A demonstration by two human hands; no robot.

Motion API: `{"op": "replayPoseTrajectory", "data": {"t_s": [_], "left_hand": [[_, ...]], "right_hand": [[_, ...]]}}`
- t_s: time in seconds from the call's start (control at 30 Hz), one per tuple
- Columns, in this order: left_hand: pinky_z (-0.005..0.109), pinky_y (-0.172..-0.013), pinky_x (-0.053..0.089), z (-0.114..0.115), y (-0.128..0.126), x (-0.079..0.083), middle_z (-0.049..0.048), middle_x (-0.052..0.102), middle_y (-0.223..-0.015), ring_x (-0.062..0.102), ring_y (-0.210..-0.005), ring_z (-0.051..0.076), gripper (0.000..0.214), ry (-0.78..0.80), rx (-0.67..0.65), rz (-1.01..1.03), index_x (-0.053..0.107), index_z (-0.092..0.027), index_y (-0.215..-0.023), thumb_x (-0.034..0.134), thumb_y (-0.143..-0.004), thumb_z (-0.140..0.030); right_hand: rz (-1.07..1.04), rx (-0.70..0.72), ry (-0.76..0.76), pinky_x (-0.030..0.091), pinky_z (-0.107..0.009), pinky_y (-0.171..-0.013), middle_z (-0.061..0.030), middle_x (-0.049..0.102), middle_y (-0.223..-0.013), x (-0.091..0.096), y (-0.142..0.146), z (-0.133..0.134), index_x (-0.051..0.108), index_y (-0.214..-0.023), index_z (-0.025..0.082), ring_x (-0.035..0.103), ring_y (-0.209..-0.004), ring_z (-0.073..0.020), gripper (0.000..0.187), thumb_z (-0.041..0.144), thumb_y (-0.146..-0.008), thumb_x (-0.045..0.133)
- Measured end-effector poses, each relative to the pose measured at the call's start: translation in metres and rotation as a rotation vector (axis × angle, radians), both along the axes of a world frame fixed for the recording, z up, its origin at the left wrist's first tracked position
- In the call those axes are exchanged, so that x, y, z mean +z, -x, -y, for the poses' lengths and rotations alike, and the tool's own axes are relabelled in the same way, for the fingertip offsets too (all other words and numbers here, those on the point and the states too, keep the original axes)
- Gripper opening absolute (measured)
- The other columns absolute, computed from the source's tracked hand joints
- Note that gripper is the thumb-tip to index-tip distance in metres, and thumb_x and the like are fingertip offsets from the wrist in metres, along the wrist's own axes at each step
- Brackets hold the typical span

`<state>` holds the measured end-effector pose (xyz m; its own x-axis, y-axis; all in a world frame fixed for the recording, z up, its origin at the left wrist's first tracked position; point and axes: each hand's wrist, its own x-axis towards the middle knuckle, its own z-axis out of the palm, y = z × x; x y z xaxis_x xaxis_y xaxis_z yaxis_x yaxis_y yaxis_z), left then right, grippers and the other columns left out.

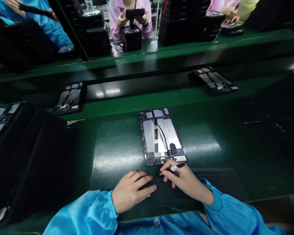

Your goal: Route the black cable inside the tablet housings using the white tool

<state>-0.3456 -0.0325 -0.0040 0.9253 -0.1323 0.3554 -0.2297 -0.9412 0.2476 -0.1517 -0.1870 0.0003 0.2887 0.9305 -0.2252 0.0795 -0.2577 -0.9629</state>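
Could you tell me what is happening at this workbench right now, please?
A person in blue sleeves sits at a green bench with an opened tablet lying back-side up in front of them. The right hand holds a slim dark tool at the tablet's near edge, while the left hand rests flat on the mat. Two more opened tablets lie on the belt beyond, and a co-worker in pink handles a device across the line.
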Motion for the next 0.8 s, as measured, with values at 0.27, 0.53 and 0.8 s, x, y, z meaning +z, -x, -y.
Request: {"op": "replayPoseTrajectory", "data": {"t_s": [0.27,0.53,0.8], "left_hand": [[0.031,-0.083,0.043,0.001,0.001,-0.005,0.004,0.063,-0.121,0.055,-0.109,0.02,0.025,-0.036,-0.018,-0.07,0.062,-0.026,-0.121,0.055,-0.098,-0.03],[0.031,-0.083,0.044,0.002,0.002,-0.001,0.0049,0.063,-0.121,0.055,-0.108,0.019,0.023,-0.02,-0.005,-0.074,0.064,-0.027,-0.119,0.055,-0.097,-0.029],[0.028,-0.079,0.05,-0.01,-0.014,0.002,0.0056,0.069,-0.105,0.06,-0.097,0.016,0.018,0.025,0.19,0.132,0.065,-0.02,-0.111,0.055,-0.097,-0.022]], "right_hand": [[0.341,0.044,-0.071,0.044,-0.03,-0.056,-0.0018,0.063,-0.075,-0.002,0.007,-0.006,0.059,-0.083,0.021,0.06,-0.062,-0.0194,0.021,0.038,-0.096,0.058],[0.011,-0.051,-0.063,0.053,-0.028,-0.051,-0.0014,0.063,-0.071,0.009,-0.005,-0.009,0.057,-0.079,0.02,0.064,-0.057,-0.017,0.035,0.051,-0.094,0.058],[-0.132,0.07,0.099,0.052,-0.023,-0.041,-0.0012,0.066,-0.06,0.028,-0.047,-0.064,0.05,-0.082,0.02,0.072,-0.06,-0.0223,0.039,0.054,-0.08,0.07]]}}
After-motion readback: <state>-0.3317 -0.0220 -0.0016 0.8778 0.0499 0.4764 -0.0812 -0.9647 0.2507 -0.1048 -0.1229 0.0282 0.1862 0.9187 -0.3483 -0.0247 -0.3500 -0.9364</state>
